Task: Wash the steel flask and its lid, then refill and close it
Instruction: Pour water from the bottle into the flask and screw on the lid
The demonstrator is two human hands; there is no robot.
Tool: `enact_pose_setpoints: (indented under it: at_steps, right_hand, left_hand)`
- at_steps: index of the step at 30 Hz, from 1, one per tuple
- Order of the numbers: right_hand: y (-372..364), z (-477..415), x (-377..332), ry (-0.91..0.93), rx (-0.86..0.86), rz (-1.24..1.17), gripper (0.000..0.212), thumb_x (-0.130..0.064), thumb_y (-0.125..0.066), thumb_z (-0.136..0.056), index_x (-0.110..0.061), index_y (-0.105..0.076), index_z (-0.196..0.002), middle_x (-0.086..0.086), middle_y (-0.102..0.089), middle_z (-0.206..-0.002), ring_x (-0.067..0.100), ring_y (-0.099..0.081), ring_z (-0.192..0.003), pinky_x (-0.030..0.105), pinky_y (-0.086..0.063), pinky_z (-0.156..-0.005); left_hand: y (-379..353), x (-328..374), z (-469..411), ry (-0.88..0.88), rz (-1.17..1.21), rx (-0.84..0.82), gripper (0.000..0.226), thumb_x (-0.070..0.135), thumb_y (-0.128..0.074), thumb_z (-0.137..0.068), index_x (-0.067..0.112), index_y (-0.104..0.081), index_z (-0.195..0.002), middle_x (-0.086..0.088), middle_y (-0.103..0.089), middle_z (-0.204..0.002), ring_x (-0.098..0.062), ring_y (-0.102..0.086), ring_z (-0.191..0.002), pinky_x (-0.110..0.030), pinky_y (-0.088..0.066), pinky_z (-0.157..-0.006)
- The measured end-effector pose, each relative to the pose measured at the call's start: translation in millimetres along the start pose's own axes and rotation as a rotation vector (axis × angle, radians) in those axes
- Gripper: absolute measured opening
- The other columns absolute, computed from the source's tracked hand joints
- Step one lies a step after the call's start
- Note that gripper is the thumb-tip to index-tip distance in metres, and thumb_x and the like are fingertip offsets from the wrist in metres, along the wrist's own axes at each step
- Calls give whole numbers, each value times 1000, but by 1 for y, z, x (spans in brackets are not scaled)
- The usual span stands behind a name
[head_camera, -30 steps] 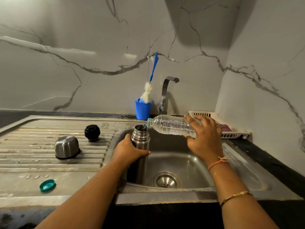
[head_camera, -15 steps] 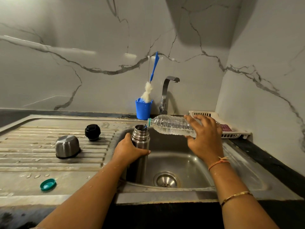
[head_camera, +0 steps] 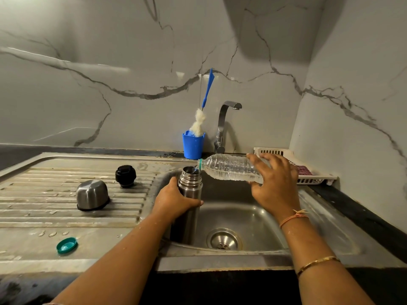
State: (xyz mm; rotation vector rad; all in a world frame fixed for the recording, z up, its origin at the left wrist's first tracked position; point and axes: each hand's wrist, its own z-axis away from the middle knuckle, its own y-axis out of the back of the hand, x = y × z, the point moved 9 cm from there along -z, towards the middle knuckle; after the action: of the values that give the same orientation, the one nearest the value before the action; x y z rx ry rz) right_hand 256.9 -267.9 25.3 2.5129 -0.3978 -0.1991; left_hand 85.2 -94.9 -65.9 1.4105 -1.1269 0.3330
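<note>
The steel flask (head_camera: pixel 189 188) stands upright and uncapped at the left side of the sink basin (head_camera: pixel 259 219). My left hand (head_camera: pixel 174 201) grips its body. My right hand (head_camera: pixel 275 183) holds a clear plastic water bottle (head_camera: pixel 229 168) tipped nearly level, its mouth over the flask's opening, and water runs in. On the draining board (head_camera: pixel 44 219) to the left lie the steel cup lid (head_camera: pixel 92 194), mouth down, and the black stopper (head_camera: pixel 125 176).
A green bottle cap (head_camera: pixel 66 245) lies near the board's front edge. Behind the sink stand a blue cup (head_camera: pixel 193 146) with a bottle brush (head_camera: pixel 203 108), and the tap (head_camera: pixel 224 124). A white basket (head_camera: pixel 308 175) sits at the back right against the wall.
</note>
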Motion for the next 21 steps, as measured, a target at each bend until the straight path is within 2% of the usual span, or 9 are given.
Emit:
enact_pose_setpoints:
  at_steps: [21]
  right_hand:
    - [0,0,-2,4,-1,15,74,-5,-75,-57,-21,-59,-128,15,-59,-119,39,-51,-114,58,-38,-90]
  left_hand:
    - [0,-1,0,2,-14,3,79,38,-87,-60,20,-47,-126,2,-60,-122,-15,-55,-108,-29,-46,-89]
